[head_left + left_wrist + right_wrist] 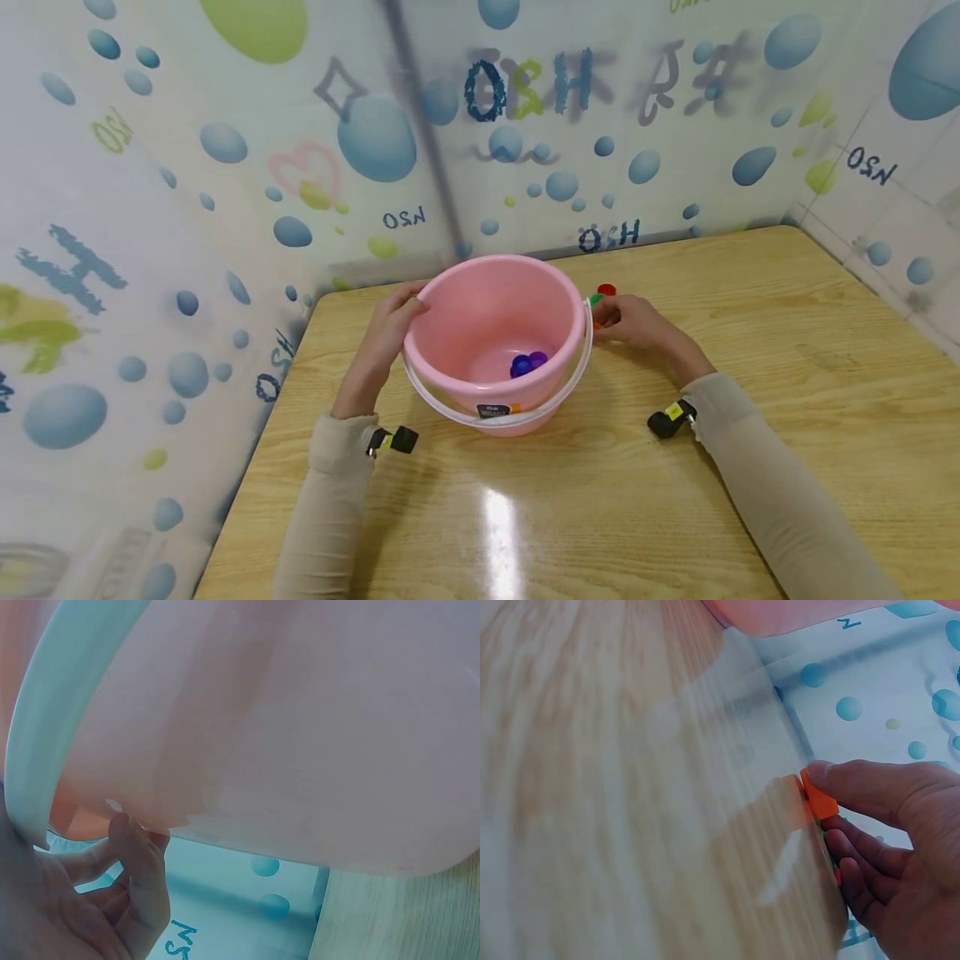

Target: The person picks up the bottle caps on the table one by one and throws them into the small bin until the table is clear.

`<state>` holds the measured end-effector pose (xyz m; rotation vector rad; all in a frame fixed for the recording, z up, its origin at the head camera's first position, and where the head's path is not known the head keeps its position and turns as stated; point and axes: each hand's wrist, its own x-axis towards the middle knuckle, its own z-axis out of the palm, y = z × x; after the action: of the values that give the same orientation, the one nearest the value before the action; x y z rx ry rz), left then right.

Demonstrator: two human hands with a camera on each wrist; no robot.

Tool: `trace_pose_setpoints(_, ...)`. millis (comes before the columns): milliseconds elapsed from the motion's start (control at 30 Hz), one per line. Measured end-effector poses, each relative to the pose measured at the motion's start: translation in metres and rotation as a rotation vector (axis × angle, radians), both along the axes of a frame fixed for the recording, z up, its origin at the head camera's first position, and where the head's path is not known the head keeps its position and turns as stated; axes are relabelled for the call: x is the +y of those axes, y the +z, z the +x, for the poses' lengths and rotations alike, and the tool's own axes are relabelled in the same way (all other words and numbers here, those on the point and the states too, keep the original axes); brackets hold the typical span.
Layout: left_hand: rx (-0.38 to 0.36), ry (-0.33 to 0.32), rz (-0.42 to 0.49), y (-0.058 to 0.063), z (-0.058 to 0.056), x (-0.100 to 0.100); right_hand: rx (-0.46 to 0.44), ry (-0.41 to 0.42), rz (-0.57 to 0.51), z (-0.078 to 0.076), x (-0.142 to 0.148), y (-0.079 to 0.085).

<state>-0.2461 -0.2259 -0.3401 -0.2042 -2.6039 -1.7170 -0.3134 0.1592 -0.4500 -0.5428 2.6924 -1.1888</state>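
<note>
A pink bucket (491,292) stands on the table, tilted toward me, its white handle (480,421) hanging across the front. My left hand (395,321) grips the rim at the bucket's left side; in the left wrist view its thumb and fingers (139,862) meet the edge. Blue (521,365) and purple (537,358) small round pieces lie on the bucket's floor. Just right of the bucket, my right hand (633,321) pinches a small orange plastic piece (821,796) between thumb and index finger, low at the tabletop. Its other fingers are curled beneath.
Beyond the right hand sit a red round piece (607,289) and a green one (596,298), partly hidden. The wooden table (787,333) runs back to a curtain (495,183) printed with blue and green drops, which also hangs along the left side.
</note>
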Motion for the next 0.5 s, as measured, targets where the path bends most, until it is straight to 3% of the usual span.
trace_pose_setpoints(500, 0.002, -0.005, 0.004, 0.0004, 0.0005, 0.0005, -0.009, 0.031, 0.025, -0.0010, 0.0031, 0.0027)
